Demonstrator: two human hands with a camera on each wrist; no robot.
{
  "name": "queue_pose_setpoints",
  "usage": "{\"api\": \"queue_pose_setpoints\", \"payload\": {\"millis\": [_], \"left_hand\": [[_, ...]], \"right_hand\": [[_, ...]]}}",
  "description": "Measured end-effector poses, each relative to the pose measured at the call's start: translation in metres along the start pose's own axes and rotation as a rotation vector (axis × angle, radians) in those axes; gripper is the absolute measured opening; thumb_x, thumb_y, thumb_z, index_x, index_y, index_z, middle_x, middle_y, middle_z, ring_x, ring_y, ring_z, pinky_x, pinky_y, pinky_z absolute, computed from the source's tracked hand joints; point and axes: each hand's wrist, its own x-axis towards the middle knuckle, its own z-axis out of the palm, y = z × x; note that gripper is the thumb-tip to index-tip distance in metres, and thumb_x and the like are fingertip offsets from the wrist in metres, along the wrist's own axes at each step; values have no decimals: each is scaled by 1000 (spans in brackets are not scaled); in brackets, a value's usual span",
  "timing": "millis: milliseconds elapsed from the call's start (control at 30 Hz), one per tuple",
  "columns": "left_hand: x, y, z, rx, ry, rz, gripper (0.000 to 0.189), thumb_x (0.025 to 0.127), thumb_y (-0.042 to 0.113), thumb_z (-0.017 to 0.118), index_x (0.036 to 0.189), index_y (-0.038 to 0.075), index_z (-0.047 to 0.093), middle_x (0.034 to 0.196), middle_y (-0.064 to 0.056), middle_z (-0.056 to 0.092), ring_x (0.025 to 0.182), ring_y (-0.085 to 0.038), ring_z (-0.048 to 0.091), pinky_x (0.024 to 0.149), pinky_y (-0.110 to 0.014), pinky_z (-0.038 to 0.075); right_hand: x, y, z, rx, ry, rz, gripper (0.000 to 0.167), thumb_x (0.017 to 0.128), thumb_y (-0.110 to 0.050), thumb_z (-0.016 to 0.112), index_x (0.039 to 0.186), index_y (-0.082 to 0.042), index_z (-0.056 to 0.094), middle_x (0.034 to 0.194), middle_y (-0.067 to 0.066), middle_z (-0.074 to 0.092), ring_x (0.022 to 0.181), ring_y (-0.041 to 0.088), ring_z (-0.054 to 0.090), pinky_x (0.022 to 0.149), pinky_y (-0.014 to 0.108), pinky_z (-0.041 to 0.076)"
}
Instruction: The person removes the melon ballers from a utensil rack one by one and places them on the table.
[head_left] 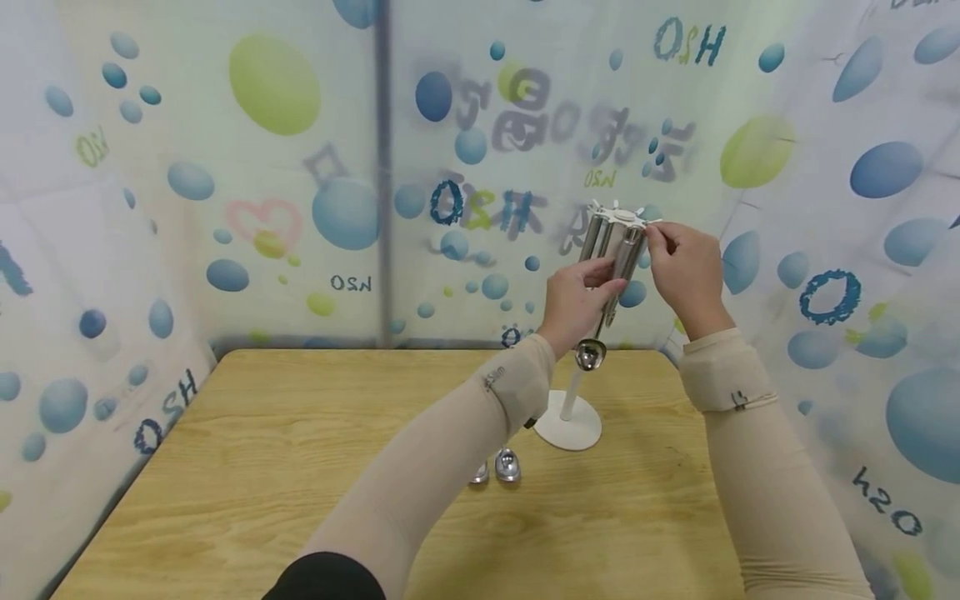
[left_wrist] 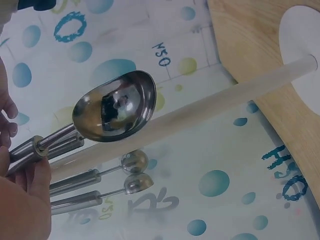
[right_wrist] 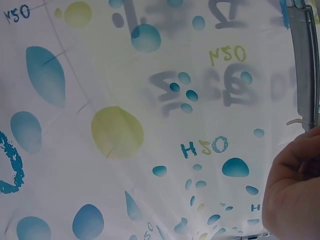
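A white utensil stand [head_left: 567, 421] has a round base, a pole and a hooked top rack [head_left: 621, 217]. Several metal-handled utensils hang from this rack. My left hand [head_left: 576, 300] grips the metal handle of an ice cream scoop [left_wrist: 115, 106], its shiny oval bowl pointing down beside the pole. Up at the rack's right edge, my right hand [head_left: 686, 267] pinches a hook by the top of a metal handle [right_wrist: 306, 65]. Its fingertips are partly hidden in the right wrist view.
Two more metal scoops [head_left: 507, 465] lie on the wooden table [head_left: 300, 467], one partly behind my left forearm. Small round-bowled utensils [left_wrist: 138, 183] hang on the pole's other side. A patterned curtain [head_left: 465, 275] stands behind the table and along both sides.
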Motion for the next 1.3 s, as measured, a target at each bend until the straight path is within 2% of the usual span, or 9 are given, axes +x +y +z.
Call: {"api": "queue_pose_setpoints", "payload": {"millis": [400,633,800,1000,1300], "left_hand": [[-1,2,-3,-21,-7,19,36,93,20,75,128,10,71,110,-4,76,94,-6,70,76,-16,54],[-6,4,-5,-44,-21,2,36,92,19,76,127,10,72,108,-3,76,92,-3,69,74,-16,55],[-7,4,-7,-42,-26,13,36,92,18,76,127,9,72,108,-4,76,91,-4,70,74,-16,55],[-10,-1,-13,-68,-20,-15,34,91,16,77,124,7,73,108,-6,77,89,-6,72,73,-18,56],[-17,-10,-24,-81,-6,-38,34,92,17,77,124,7,73,108,-6,76,89,-5,71,73,-20,57]], "right_hand": [[1,-3,-1,-4,-7,9,37,107,-24,50,110,3,75,90,22,71,75,30,57,65,36,39],[-1,-3,-2,4,-35,32,37,107,-24,50,109,4,74,90,22,70,75,28,54,64,33,39],[0,-4,-3,11,-25,8,36,107,-23,51,108,4,75,86,21,69,71,25,52,62,32,37],[-1,-5,-2,26,-24,3,37,108,-24,51,109,4,75,86,22,69,67,21,48,60,29,35],[-2,-5,-3,30,-48,33,40,109,-26,48,113,4,74,89,22,68,68,19,46,61,30,36]]}}
